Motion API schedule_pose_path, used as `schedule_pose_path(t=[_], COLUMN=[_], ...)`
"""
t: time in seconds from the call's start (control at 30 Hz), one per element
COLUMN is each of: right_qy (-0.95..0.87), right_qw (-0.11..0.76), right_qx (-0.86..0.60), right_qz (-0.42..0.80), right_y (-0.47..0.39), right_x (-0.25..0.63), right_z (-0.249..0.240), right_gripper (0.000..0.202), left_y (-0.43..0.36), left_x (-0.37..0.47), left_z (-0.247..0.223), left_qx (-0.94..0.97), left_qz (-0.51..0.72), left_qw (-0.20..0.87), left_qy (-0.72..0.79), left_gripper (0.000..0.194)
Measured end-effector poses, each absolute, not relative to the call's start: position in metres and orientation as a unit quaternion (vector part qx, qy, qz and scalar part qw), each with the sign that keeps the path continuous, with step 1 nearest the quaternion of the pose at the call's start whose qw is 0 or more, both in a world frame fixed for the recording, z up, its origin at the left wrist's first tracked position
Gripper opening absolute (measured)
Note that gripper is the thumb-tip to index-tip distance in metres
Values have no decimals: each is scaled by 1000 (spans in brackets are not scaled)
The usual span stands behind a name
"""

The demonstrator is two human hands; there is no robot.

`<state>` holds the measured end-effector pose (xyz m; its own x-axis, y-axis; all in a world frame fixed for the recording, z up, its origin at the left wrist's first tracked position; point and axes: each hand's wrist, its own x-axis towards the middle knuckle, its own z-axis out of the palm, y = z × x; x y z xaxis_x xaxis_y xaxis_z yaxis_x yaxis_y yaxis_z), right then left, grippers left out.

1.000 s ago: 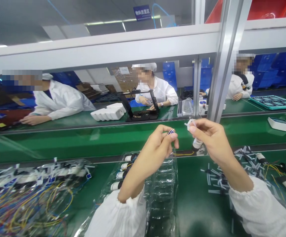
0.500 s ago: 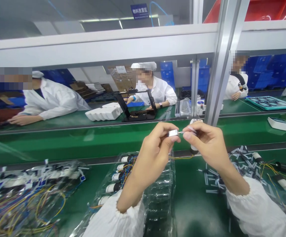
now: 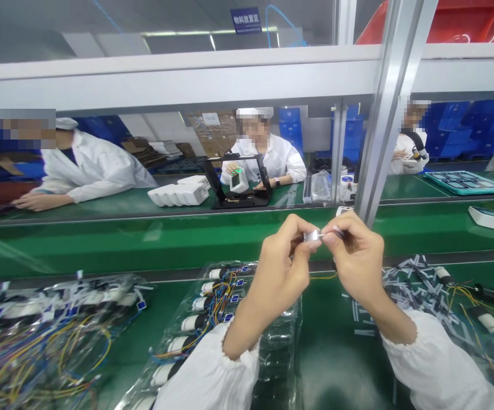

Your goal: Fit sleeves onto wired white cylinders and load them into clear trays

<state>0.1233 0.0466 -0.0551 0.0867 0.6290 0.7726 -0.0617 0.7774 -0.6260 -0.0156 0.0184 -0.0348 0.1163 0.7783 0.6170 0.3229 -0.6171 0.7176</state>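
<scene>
My left hand [image 3: 276, 267], raised over the bench, pinches a small silvery-white block [image 3: 312, 236] between thumb and fingers. Right up against it, my right hand [image 3: 355, 253] has thumb and forefinger closed at a thin pin-like end that meets the block. A narrow pale strip [image 3: 338, 230] sticks out between the right fingers; I cannot make out whether pin and strip are one part. Beneath my left forearm lies a clear plastic tray [image 3: 279, 339] with several white-and-black cylindrical parts [image 3: 193, 322] and coloured wires in its left side.
A heap of wired parts [image 3: 54, 341] covers the bench at left. Grey and white strips [image 3: 418, 285] lie scattered at right, near a black tool [image 3: 492, 295]. Beyond the green ledge [image 3: 102, 247], a co-worker [image 3: 287, 156] sits behind a black frame [image 3: 241, 203]. A metal post [image 3: 386, 114] rises at right.
My hands have drawn closer together, the left shifting right with the block. Across the bench, the co-worker now holds a white device with a green light inside the black frame.
</scene>
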Motion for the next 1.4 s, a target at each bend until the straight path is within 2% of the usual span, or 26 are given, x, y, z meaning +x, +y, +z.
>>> schedule_pose_path(t=[0.43,0.7,0.87,1.0,1.1,1.2,1.27,1.33,1.4], right_qy=[-608,-636,-670,-682,-706,-733,-737,-741,-741], right_qw=[737,706,680,655,589,470,417,404,418], right_qx=[-237,-273,-280,-291,-322,-350,-339,-320,-313], right_qz=[177,149,101,144,228,346,409,429,423], right_y=[48,53,54,58,64,70,72,72,71], right_x=[110,117,121,125,134,151,162,171,176], right_z=[-70,-69,-65,-64,-60,-53,-47,-42,-38], right_gripper=[15,17,22,22,19,11,15,26,36], left_y=[23,31,34,34,33,31,31,31,35], left_x=[-25,-25,-21,-20,-18,-16,-17,-22,-29], left_z=[-36,-40,-47,-52,-51,-48,-45,-41,-38], left_qx=[768,793,798,798,801,817,831,840,841], left_qz=[516,502,448,386,321,265,271,302,313], left_qw=[119,-25,-117,-188,-229,-194,-109,18,134], left_qy=[360,345,386,423,450,475,474,451,420], left_gripper=[19,26,27,32,34,34,26,12,28])
